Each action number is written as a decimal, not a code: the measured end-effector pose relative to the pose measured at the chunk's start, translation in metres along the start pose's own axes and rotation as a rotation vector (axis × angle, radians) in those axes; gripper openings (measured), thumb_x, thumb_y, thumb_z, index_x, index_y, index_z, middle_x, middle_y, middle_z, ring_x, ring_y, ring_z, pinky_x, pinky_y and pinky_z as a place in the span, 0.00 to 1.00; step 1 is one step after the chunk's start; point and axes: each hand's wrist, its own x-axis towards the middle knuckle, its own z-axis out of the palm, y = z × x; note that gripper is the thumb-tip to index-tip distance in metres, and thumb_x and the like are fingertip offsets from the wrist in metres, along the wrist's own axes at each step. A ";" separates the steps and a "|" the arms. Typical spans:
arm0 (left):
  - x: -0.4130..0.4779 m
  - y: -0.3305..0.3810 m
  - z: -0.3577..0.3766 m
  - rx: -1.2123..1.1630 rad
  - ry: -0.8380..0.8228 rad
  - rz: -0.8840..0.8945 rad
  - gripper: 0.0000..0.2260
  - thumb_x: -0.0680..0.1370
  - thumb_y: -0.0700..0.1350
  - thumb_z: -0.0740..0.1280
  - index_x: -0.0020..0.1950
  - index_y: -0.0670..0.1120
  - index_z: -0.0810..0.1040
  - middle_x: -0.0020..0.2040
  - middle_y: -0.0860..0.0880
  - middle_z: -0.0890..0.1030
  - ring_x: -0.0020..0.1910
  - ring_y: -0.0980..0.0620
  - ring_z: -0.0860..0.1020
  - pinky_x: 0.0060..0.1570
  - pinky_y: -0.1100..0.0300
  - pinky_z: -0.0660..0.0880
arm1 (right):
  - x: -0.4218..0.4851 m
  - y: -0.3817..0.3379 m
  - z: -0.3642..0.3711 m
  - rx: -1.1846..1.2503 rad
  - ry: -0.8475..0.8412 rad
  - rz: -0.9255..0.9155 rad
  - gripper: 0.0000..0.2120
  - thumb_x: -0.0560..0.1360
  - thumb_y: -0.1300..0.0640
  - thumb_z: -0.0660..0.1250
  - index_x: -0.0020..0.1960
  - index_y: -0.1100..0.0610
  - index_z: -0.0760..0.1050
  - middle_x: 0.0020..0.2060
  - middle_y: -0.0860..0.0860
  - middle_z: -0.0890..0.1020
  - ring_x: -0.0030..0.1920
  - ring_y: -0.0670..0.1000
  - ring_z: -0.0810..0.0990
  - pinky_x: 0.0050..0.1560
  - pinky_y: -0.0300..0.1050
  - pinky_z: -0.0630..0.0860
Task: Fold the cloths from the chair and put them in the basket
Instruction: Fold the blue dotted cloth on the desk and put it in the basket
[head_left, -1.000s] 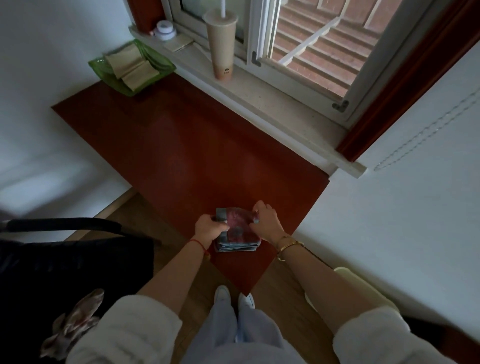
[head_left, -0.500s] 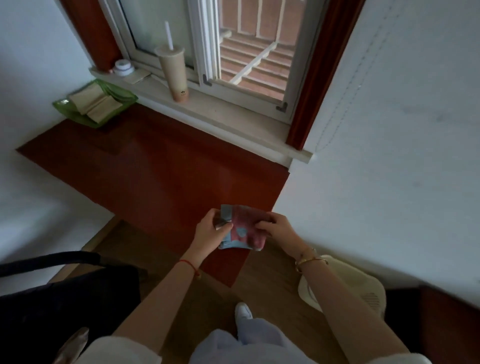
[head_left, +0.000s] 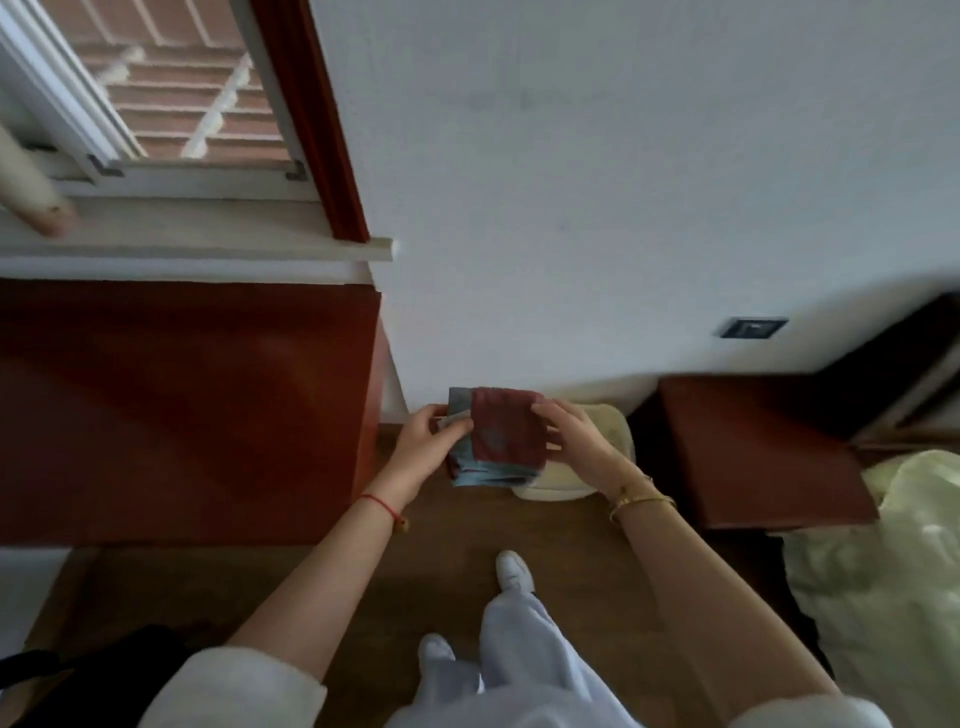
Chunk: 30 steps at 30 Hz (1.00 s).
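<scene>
Cloth, folded, is pinched at either side by your left hand and right hand, in the air near the basket; lower it flat so the fold holds

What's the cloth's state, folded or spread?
Folded. The cloth is a small layered square with stacked edges along its near side, pinched between the left hand and right hand.
</scene>
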 end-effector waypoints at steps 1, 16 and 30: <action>0.003 0.001 0.015 -0.004 -0.020 -0.017 0.08 0.74 0.47 0.73 0.51 0.53 0.78 0.49 0.53 0.82 0.49 0.56 0.82 0.36 0.70 0.75 | -0.001 0.002 -0.015 0.008 0.025 -0.002 0.08 0.78 0.52 0.65 0.54 0.52 0.78 0.44 0.49 0.81 0.42 0.48 0.81 0.40 0.42 0.79; 0.144 -0.055 0.204 0.021 -0.086 -0.280 0.24 0.73 0.32 0.71 0.68 0.39 0.71 0.61 0.40 0.79 0.60 0.42 0.78 0.58 0.46 0.78 | 0.156 0.056 -0.184 -0.125 0.225 0.165 0.17 0.78 0.65 0.63 0.66 0.65 0.68 0.51 0.58 0.78 0.43 0.49 0.79 0.34 0.40 0.75; 0.422 -0.362 0.298 0.090 -0.083 -0.529 0.14 0.82 0.38 0.57 0.66 0.40 0.73 0.57 0.40 0.80 0.56 0.40 0.79 0.58 0.46 0.77 | 0.484 0.351 -0.244 -0.189 0.207 0.370 0.13 0.78 0.63 0.60 0.62 0.60 0.67 0.57 0.60 0.77 0.49 0.54 0.77 0.48 0.50 0.78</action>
